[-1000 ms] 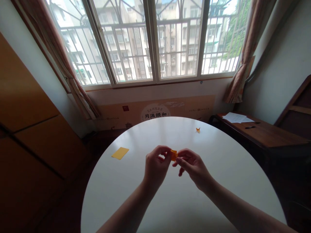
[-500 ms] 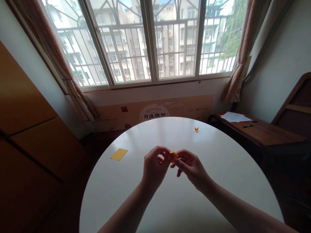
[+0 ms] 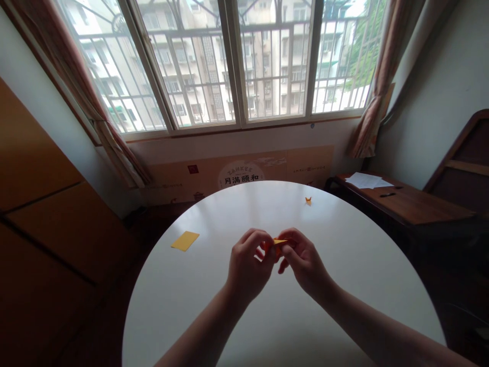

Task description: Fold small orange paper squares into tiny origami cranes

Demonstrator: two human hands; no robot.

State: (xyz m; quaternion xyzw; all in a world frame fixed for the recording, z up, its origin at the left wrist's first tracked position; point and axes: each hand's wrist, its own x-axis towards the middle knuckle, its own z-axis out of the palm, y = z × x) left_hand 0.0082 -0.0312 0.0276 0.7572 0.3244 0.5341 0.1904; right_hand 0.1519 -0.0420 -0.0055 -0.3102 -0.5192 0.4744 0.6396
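A small folded piece of orange-yellow origami paper (image 3: 280, 242) is held up over the white round table (image 3: 244, 326). My left hand (image 3: 250, 257) pinches its left side between thumb and fingers. On the right side, my right hand (image 3: 303, 257) grips it too, thumb in front and fingers curled behind. Fingertips cover much of the paper, so its exact folded shape is hidden. A flat yellow paper square (image 3: 185, 241) lies on the table to the left. Toward the far right of the tabletop sits a tiny folded orange paper figure (image 3: 308, 201) with two upright points.
Beyond the table, a long printed cardboard panel (image 3: 171, 178) stands under the barred window (image 3: 267, 66). A wooden bench (image 3: 420, 201) at the right bears white sheets (image 3: 367, 180) and a small dark object (image 3: 388, 194). An orange-brown cabinet (image 3: 42, 219) fills the left.
Both hands have drawn closer together on the folded paper. It now shows a flatter, wider yellow face pointing right. The camera view has shifted slightly.
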